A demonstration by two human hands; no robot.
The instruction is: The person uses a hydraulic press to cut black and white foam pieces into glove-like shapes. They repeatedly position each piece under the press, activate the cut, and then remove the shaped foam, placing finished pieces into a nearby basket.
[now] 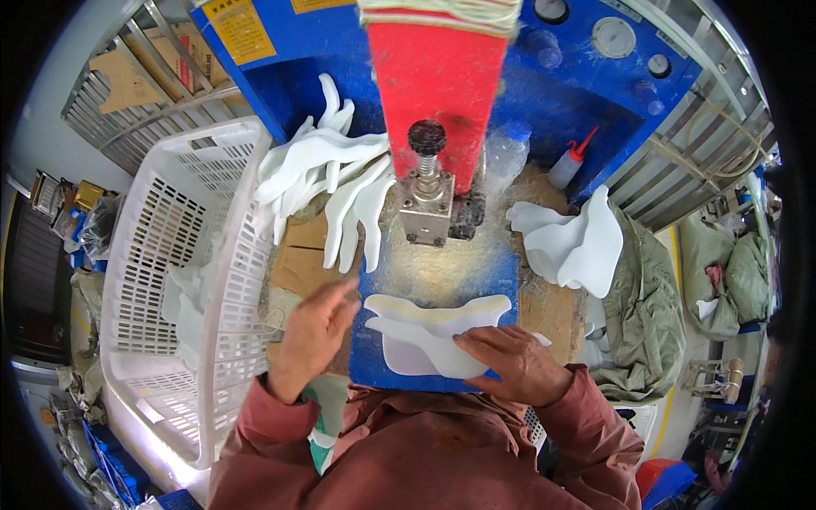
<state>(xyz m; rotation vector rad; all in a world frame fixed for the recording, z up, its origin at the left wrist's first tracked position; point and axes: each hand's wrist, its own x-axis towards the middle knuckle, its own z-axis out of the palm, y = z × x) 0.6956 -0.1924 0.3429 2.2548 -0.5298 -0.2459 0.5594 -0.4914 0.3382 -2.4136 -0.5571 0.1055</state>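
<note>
On the blue plate [367, 353] in front of me lie a few white, wavy-edged pieces that look like foam. The uppermost curved piece [425, 344] is under my right hand [518, 365], with fingers on top and thumb at its near edge. Behind it shows a second piece [438, 309] with a yellowish edge. My left hand [316, 333] hovers just left of the plate, fingers loosely stretched and nothing visible in them. Beyond it, a pile of white curved strips [323, 161] lies on cardboard. To the right sit more white pieces [574, 242].
A red machine arm [438, 85] with a metal head [427, 212] overhangs the plate's far end. A white slatted basket [234, 289] stands at left. A clear bottle [508, 157], a red-tipped squeeze bottle [565, 166] and a blue gauge panel [578, 64] are behind; green cloth [642, 314] is right.
</note>
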